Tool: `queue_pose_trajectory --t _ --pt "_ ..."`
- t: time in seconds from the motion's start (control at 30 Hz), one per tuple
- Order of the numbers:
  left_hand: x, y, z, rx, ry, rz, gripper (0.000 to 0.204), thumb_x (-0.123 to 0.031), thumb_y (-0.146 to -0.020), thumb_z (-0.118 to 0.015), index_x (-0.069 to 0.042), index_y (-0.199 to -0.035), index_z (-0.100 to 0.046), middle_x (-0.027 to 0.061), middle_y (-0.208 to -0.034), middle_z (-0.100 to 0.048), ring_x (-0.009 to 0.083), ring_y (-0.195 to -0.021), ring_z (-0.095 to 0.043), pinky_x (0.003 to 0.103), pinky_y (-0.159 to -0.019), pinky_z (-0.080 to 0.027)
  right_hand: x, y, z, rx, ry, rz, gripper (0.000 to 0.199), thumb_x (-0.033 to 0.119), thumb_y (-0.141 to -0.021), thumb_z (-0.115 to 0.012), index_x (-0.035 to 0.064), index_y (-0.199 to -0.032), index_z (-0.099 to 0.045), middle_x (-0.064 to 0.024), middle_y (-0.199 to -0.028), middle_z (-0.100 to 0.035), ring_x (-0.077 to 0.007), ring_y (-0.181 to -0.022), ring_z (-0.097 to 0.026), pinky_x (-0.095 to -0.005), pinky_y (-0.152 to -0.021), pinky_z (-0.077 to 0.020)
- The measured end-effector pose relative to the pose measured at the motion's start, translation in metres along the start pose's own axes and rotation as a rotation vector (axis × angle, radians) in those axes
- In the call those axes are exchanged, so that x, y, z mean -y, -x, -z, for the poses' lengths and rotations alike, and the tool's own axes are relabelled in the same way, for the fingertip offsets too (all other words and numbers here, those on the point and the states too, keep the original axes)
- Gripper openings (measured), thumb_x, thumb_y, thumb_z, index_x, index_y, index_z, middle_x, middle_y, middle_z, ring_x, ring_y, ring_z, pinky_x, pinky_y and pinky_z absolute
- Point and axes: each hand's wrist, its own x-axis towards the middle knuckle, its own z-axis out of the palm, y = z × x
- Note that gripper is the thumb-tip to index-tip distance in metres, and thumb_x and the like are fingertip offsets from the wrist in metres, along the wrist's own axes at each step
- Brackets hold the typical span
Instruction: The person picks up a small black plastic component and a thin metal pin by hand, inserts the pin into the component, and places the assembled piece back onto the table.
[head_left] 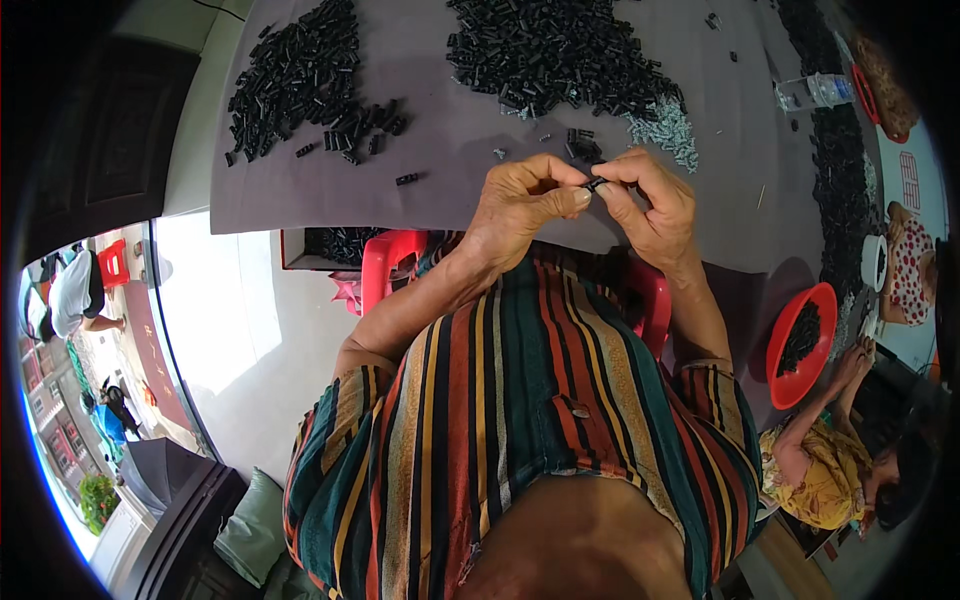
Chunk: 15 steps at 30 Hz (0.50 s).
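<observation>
Above the near edge of the grey-clothed table, both my hands meet at a small black plastic piece (596, 184). My left hand (520, 205) pinches one end of it between thumb and forefinger. The other end is in the closed fingertips of my right hand (652, 205), and the fingers cover much of the piece. Just beyond them lie a few black pieces (580, 145) on the cloth. A large heap of similar black pieces (550, 60) spreads farther back, with small silvery screw-like parts (668, 132) at its right edge. One loose black piece (406, 179) lies to the left.
Another heap of black pieces (300, 85) covers the table's far left. At right are a red bowl (826, 300) holding black pieces, a clear plastic bottle (825, 90) and co-workers at the table (820, 470). A red chair (385, 262) surrounds me; a box (295, 250) sits below the table edge.
</observation>
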Motion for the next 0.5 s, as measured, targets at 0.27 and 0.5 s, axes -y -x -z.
queue_pose_trajectory --t 0.27,0.5 --pt "0.006 0.0 -0.002 -0.132 -0.414 -0.228 0.006 -0.002 -0.078 -0.065 -0.001 -0.082 -0.06 -0.0003 -0.074 -0.06 0.0038 -0.067 -0.051 0.019 -0.058 -0.042 0.002 0.002 -0.003 0.017 -0.05 -0.173 0.011 -0.001 -0.077 -0.062 -0.0011 -0.088 -0.06 -0.0046 -0.072 -0.057 -0.0103 -0.06 -0.053 -0.0239 -0.053 -0.0422" --pt "0.003 -0.003 0.007 -0.031 -0.259 -0.039 0.005 -0.002 -0.077 -0.064 0.0 -0.081 -0.06 0.0016 -0.072 -0.059 0.006 -0.067 -0.051 0.02 -0.06 -0.042 -0.008 0.004 -0.006 0.063 -0.099 -0.096 0.012 -0.001 -0.079 -0.061 -0.0021 -0.091 -0.06 -0.0058 -0.075 -0.058 -0.0111 -0.065 -0.055 -0.0231 -0.057 -0.0443"
